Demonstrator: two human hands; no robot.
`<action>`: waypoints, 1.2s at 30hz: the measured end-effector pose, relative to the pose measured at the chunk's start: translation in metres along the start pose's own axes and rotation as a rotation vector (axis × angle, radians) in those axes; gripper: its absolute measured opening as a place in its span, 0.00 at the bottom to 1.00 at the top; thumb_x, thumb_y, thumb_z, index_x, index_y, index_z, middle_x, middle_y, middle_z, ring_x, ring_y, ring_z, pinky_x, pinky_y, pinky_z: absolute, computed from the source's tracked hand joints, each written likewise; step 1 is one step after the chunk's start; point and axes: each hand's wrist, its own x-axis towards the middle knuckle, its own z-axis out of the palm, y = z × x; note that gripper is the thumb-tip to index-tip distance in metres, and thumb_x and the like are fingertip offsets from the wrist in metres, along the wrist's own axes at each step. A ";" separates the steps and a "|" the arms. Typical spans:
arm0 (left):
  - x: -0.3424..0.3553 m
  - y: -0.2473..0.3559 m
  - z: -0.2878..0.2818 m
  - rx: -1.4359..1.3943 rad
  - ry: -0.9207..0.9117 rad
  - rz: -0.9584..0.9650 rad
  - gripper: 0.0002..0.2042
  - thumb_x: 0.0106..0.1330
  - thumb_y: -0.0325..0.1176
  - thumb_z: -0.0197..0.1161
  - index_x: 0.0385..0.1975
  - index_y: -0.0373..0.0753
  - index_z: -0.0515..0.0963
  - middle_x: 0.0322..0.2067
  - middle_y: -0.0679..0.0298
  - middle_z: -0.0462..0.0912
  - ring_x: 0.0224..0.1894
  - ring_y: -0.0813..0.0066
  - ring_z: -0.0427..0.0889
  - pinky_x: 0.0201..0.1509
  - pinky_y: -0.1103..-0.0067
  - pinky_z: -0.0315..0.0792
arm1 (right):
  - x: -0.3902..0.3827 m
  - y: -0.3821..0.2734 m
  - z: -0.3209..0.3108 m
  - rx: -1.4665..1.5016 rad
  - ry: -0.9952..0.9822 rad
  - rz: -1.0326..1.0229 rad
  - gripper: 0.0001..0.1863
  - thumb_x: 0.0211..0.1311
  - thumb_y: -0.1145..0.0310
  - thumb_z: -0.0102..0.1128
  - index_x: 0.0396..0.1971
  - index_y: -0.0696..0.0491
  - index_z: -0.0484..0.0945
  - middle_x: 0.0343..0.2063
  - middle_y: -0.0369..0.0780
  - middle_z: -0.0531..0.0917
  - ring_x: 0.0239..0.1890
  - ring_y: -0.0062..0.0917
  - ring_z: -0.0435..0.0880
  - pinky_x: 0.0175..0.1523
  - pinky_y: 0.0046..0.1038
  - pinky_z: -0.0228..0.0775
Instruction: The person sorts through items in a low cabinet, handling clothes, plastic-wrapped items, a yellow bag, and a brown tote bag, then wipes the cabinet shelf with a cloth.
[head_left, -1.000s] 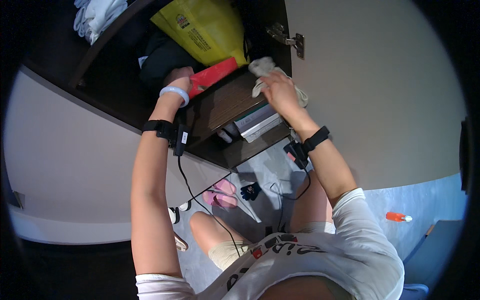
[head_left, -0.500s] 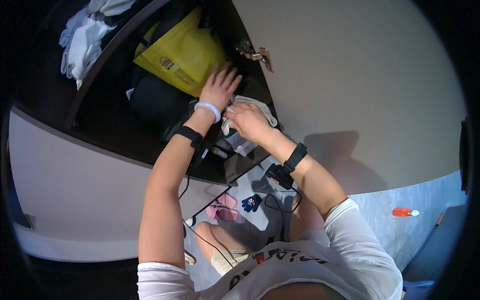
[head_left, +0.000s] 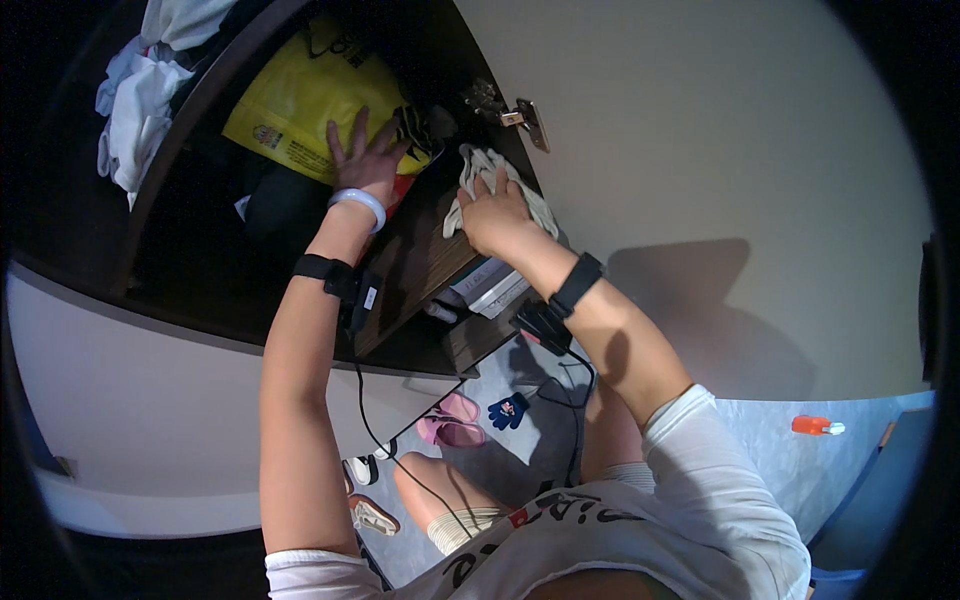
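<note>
My left hand point(head_left: 366, 165) is spread, its fingers lying against the yellow bag point(head_left: 300, 105) in the dark cabinet. A bit of red shows beside that wrist, under the bag. My right hand point(head_left: 497, 218) lies on a crumpled off-white cloth point(head_left: 478, 160) at the right end of the shelf, by the open door. Its fingers are stretched and slightly apart over the cloth; the thumb side is partly hidden. Below the cloth, in the lower compartment, a pale box point(head_left: 495, 290) shows near a small light cylinder point(head_left: 440, 312).
The open cabinet door point(head_left: 700, 150) with its metal hinge point(head_left: 530, 122) stands on the right. White cloths point(head_left: 145, 110) hang at the upper left. On the floor are pink slippers point(head_left: 455, 420), a dark blue glove point(head_left: 507, 410), other shoes point(head_left: 375, 515) and an orange object point(head_left: 815, 426).
My left hand has moved left and pushed the yellow bag leftward and back, baring brown shelf. My right hand stays on the cloth, which now lies more spread out.
</note>
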 end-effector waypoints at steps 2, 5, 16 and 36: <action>-0.006 -0.011 0.006 0.032 0.058 -0.001 0.34 0.55 0.38 0.71 0.65 0.62 0.69 0.74 0.74 0.53 0.77 0.56 0.36 0.73 0.41 0.23 | 0.021 -0.006 -0.014 0.000 -0.119 -0.007 0.37 0.64 0.66 0.55 0.73 0.50 0.55 0.73 0.49 0.55 0.73 0.50 0.54 0.72 0.50 0.38; -0.012 -0.014 0.006 0.017 0.111 0.008 0.31 0.57 0.34 0.68 0.63 0.62 0.72 0.74 0.74 0.53 0.77 0.57 0.37 0.74 0.44 0.24 | 0.046 -0.008 -0.027 -0.037 -0.250 0.010 0.38 0.62 0.69 0.57 0.73 0.50 0.55 0.73 0.48 0.54 0.72 0.39 0.61 0.75 0.52 0.25; -0.005 -0.033 0.012 0.006 0.128 0.117 0.37 0.52 0.30 0.71 0.66 0.63 0.68 0.74 0.76 0.51 0.78 0.66 0.40 0.78 0.54 0.30 | 0.166 0.011 0.041 0.083 -0.185 -0.030 0.21 0.67 0.58 0.52 0.56 0.50 0.79 0.60 0.47 0.76 0.63 0.46 0.73 0.66 0.51 0.56; 0.040 -0.038 0.031 -0.037 -0.003 0.138 0.30 0.63 0.31 0.61 0.65 0.65 0.68 0.75 0.78 0.49 0.78 0.68 0.38 0.78 0.54 0.35 | 0.059 -0.181 0.080 0.235 -0.003 -0.780 0.22 0.63 0.53 0.53 0.58 0.35 0.75 0.57 0.39 0.78 0.62 0.39 0.72 0.64 0.41 0.60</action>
